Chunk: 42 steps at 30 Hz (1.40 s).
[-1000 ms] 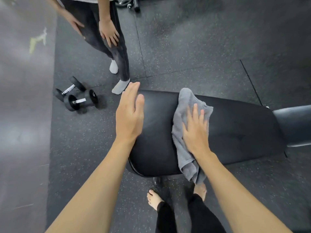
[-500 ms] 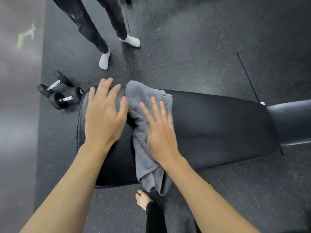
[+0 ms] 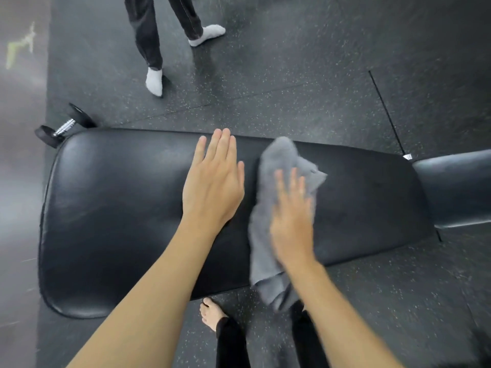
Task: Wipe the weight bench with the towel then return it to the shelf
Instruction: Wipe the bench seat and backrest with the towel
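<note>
A long black padded weight bench (image 3: 119, 208) runs left to right across the head view. A grey towel (image 3: 279, 160) lies crumpled across the pad right of its middle, one end hanging over the near edge. My right hand (image 3: 292, 219) presses flat on the towel with fingers spread, and it is blurred by motion. My left hand (image 3: 215, 187) rests flat and bare on the pad just left of the towel, fingers together, holding nothing. No shelf is in view.
A second black pad (image 3: 457, 187) adjoins the bench at the right. A dumbbell (image 3: 63, 127) lies on the rubber floor at the bench's far left corner. Another person's legs in white socks (image 3: 154, 78) stand beyond the bench. My bare foot (image 3: 211, 314) is at the near edge.
My right hand has slid the towel rightward along the pad, away from the left end. My left hand followed to the right. The other person has stepped.
</note>
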Each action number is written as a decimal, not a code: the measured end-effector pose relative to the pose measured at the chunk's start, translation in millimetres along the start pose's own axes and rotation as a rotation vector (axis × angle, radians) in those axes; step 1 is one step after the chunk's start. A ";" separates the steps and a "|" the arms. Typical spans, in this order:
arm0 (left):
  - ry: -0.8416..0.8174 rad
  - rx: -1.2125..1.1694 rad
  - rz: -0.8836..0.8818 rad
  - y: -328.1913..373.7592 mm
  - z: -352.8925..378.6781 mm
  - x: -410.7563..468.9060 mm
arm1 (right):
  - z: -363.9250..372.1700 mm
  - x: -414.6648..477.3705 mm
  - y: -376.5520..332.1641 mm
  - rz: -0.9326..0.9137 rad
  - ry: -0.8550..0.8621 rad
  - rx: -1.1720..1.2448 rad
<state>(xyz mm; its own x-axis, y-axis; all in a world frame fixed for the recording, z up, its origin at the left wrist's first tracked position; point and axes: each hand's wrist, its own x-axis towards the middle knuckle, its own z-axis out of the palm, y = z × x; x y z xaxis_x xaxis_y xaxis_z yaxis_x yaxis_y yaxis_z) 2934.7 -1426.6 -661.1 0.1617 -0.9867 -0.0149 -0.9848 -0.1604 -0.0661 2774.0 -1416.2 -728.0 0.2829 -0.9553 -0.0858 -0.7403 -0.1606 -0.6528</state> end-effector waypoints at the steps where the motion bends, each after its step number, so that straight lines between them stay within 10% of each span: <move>1: 0.038 -0.056 0.006 2.7 2.3 2.5 | 3.7 -13.4 -24.5 -0.057 -0.062 0.062; 7: 0.085 -0.356 -0.075 2.3 -2.8 5.3 | -10.9 -25.9 -13.1 -0.275 -0.222 0.024; 20: -0.002 0.136 0.019 11.6 7.5 -1.1 | -55.1 56.8 188.3 0.358 -0.068 -0.068; 33: 0.227 -0.503 -0.220 6.3 -7.1 -2.5 | -14.7 -18.3 -7.8 -0.383 -0.275 -0.029; 42: -0.039 0.105 -0.073 42.3 14.8 -10.6 | -55.0 56.3 173.2 0.112 -0.183 -0.001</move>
<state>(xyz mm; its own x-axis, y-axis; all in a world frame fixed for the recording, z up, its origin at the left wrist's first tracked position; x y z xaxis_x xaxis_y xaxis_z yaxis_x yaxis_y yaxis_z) 2892.2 -1422.6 -678.4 0.2371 -0.9704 -0.0450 -0.9587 -0.2263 -0.1724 2628.2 -1511.5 -804.5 0.3053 -0.9060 -0.2932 -0.7737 -0.0565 -0.6310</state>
